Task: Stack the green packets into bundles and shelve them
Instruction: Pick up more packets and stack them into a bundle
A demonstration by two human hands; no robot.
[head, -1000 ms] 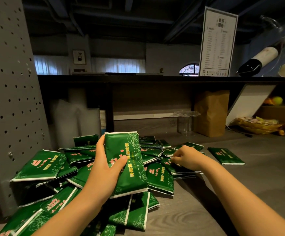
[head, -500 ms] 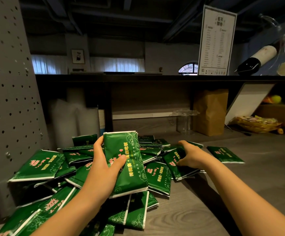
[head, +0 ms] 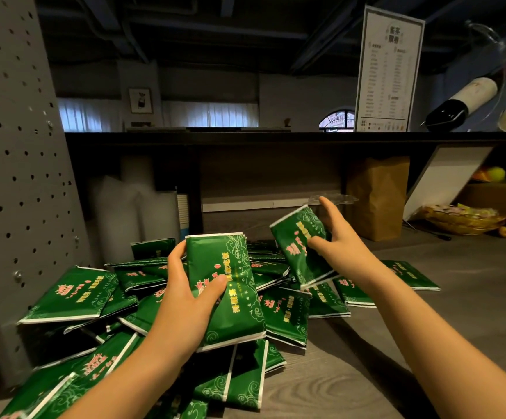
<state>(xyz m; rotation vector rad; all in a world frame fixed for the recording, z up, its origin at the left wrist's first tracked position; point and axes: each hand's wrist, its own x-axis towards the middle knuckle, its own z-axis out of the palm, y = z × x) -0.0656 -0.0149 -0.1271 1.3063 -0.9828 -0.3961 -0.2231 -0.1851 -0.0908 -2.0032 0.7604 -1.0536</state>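
Note:
A loose pile of green packets [head: 70, 293] with pink and yellow print covers the wooden counter [head: 472, 322] on the left. My left hand [head: 185, 297] grips a small bundle of green packets [head: 230, 300] held upright above the pile, thumb across its front. My right hand [head: 341, 246] holds a single green packet [head: 298, 241] lifted off the pile and tilted, to the right of the bundle. One more green packet [head: 409, 275] lies apart on the counter, partly behind my right forearm.
A grey perforated panel [head: 13, 176] stands at the left. A dark shelf [head: 276, 137] runs across the back above the counter. Under it are a brown paper bag [head: 377, 198], a clear cup and a yellow basket [head: 463, 219]. A menu card [head: 389, 71] and bottle [head: 463, 101] sit on top.
My right hand took a packet from the right side of the pile and raised it up beside the bundle. My left hand kept the bundle almost still.

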